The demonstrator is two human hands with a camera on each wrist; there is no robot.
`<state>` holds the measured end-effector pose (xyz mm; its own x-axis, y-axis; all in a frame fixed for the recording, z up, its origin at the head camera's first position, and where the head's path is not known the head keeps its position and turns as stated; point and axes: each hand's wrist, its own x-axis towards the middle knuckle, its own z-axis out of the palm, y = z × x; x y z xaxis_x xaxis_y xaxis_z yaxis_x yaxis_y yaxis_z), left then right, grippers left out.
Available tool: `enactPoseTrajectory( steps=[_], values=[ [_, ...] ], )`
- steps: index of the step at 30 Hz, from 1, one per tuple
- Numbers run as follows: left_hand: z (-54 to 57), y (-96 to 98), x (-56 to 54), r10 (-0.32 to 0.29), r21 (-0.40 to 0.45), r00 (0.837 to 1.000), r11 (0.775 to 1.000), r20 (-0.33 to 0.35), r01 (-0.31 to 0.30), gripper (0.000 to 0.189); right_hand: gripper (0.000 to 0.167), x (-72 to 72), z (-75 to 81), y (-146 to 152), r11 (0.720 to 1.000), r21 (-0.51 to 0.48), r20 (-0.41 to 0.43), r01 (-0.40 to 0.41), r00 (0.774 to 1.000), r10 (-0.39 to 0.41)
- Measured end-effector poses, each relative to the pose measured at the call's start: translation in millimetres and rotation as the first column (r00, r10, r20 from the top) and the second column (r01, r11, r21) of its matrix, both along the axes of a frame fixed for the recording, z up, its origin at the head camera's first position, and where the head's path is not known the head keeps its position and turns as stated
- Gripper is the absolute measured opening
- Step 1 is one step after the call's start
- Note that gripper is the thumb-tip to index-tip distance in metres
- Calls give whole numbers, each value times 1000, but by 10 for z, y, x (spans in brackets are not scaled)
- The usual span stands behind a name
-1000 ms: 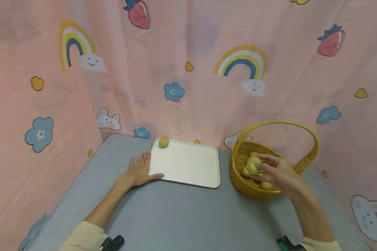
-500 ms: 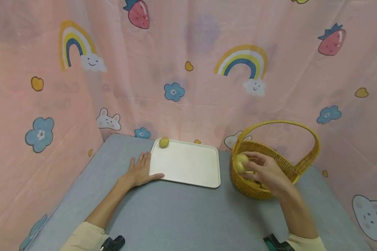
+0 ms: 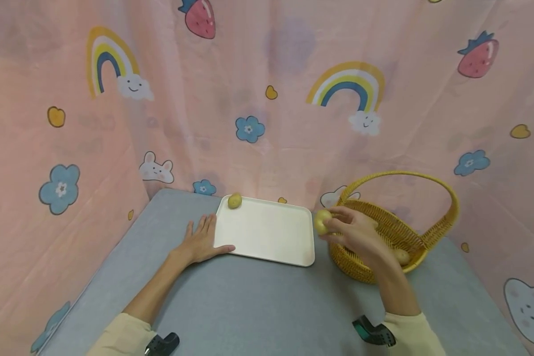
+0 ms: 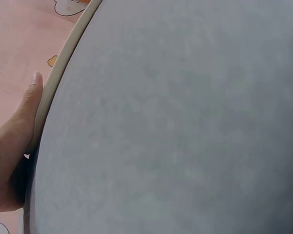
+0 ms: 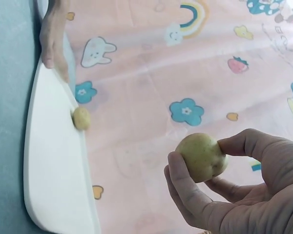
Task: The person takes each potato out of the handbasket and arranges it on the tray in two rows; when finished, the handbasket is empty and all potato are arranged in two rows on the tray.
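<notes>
My right hand [image 3: 359, 236] pinches a small pale-yellow potato [image 3: 321, 222] between thumb and fingertips, in the air just left of the yellow wicker basket [image 3: 360, 271]. The right wrist view shows the held potato [image 5: 200, 157] closely, with fingers on both sides. Another potato [image 3: 234, 200] lies at the far left corner of the white rectangular tray [image 3: 267, 232]. Against the tray's left side rests my left hand [image 3: 199, 245], its fingers straight and spread and the thumb along the near edge. Inside the basket a potato [image 3: 401, 256] shows; my right arm hides part of the inside.
A tall arched handle [image 3: 400, 173] rises over the basket. The grey tabletop [image 3: 258, 306] extends in front of the tray. Behind the table hangs a pink printed curtain [image 3: 289, 143], close to the tray's back edge.
My right hand has lifted the potato out of the basket and carried it left past the rim, toward the tray. The left hand has stayed at the tray's left side.
</notes>
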<state>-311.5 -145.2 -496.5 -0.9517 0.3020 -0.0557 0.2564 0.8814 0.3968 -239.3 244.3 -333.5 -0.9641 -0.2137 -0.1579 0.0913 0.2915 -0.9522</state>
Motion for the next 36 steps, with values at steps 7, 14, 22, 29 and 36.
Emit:
enactPoseTrajectory(
  steps=[7,14,22,29,36],
  values=[
    [1,-2,3,3,7,1000,1000,-3,-3,122,61,-221,-19,-224,995,-102,23,-11,1000,13],
    [32,8,18,0,8,1000,1000,6,0,120,54,-467,-117,-448,997,-78,49,-9,999,13],
    [24,1,14,3,7,1000,1000,6,-3,121,56,-749,-166,-665,996,-80,130,30,991,-19],
    [36,-15,17,5,6,1000,1000,2,-5,120,52,-962,-218,-837,998,-57,155,8,988,1],
    [25,-13,19,2,1,1000,1000,-2,-2,120,52,-1133,-337,-970,996,-85,189,35,982,-19]
  ],
)
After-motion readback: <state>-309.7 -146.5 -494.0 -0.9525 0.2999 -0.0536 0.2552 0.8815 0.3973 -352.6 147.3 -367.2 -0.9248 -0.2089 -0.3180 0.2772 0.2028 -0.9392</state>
